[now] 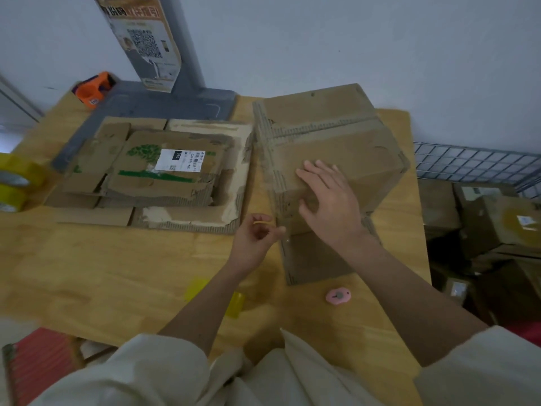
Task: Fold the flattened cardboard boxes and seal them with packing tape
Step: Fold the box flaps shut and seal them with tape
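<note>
Nearest the person, on the wooden table [117, 259], lie two strips of yellow tape [234, 304] and, just to the right, a small pink cutter [338, 297], near the closest flap of the folded cardboard box [336, 148].

The risks first. The cutter sits close under the right forearm, so a careless sweep could knock it off the edge. The loose strips could snag on a sleeve. The bigger worry is the box itself: if the pressing hand eases off too soon, the flaps will likely spring up and the seam will close crooked, and whatever tape goes on could wrinkle or miss the join.

Now the hands. The left hand [257, 238] hovers just beside the box's near corner, fingers curled in, thumb and fingertips pinched together on what looks like a thin, clear or yellowish end of tape; it is too blurred to be certain. The right hand [325, 200] lies flat on top of the box, fingers straight and slightly spread, pressing the panel down, gripping nothing.

Further left, a stack of flattened boxes [164, 168] waits its turn. At the far left edge stand yellow tape rolls [13, 183], and beyond them an orange tape dispenser [93, 89] sits by the wall.
</note>
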